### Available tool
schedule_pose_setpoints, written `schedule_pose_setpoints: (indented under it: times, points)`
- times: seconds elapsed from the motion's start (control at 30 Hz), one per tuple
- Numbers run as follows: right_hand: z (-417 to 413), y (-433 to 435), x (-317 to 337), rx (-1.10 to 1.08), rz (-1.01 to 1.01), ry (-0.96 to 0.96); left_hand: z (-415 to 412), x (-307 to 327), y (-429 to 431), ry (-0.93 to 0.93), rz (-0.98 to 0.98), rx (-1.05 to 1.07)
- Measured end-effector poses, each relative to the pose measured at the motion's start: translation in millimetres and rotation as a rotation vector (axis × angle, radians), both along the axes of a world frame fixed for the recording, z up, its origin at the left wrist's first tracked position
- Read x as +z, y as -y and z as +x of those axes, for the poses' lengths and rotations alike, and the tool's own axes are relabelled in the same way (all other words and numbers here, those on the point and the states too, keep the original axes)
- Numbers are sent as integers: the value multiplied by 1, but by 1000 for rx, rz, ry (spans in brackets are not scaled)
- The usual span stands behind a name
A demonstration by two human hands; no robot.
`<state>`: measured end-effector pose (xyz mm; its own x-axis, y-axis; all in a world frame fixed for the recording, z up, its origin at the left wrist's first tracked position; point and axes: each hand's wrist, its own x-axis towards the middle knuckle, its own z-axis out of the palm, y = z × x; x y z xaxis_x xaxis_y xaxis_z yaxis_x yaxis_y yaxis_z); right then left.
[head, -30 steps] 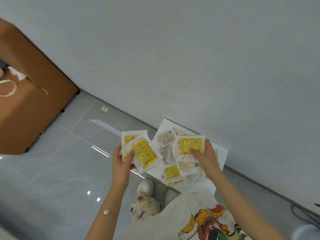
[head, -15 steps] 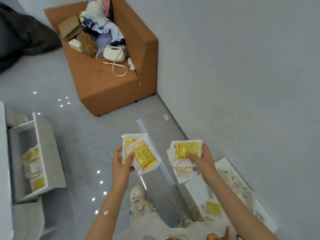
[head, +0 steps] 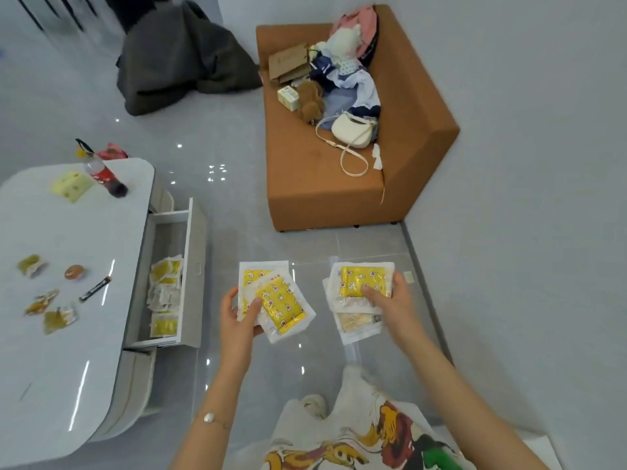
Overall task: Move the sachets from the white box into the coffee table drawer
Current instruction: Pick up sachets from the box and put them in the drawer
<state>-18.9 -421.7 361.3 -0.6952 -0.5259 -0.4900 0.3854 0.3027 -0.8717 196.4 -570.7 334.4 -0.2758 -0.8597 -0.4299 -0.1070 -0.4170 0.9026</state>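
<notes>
Two yellow-and-white sachets (head: pixel 274 301) are gripped in the left hand (head: pixel 239 318), fanned one over the other, with the thumb pressed on the lower one. A thicker stack of sachets (head: pixel 359 300) is clamped in the right hand (head: pixel 390 300), a yellow one on top and paler ones beneath it. Both hands are held out in front of the body above the grey floor, well apart from each other.

Compared with half a second ago, the grips are unchanged — the same packets sit in the same fingers — but the view has been swung to the left. The white box, seen then at the lower right by the wall, is now cut down to a pale corner (head: pixel 539 449) at the bottom edge. The coffee table (head: pixel 61 239) has come fully into view on the left, with a bottle (head: pixel 103 174) lying on it among small wrapped snacks. Its drawer (head: pixel 193 266) is pulled open, and more sachets (head: pixel 166 293) are seen lying inside. Further off, a brown sofa (head: pixel 339 184) is seen against the wall, piled with clothes and a white bag (head: pixel 353 130)
</notes>
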Motion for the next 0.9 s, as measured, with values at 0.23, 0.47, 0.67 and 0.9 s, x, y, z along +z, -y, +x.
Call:
schedule_pose_setpoints:
  times: [0.23, 0.47, 0.67, 0.9]
  points:
    - [-45, 110, -11, 205, -10, 7, -18, -3, 66, -31, -12, 228]
    - [-100, 234, -10, 489, -45, 10, -56, 2, 123, -78, -4, 550]
    - [-117, 326, -1, 727, -51, 33, -62, 3, 147, -76, 18, 819]
    - [-94, 433, 3, 914, -47, 39, -46, -4, 185, -62, 32, 1038]
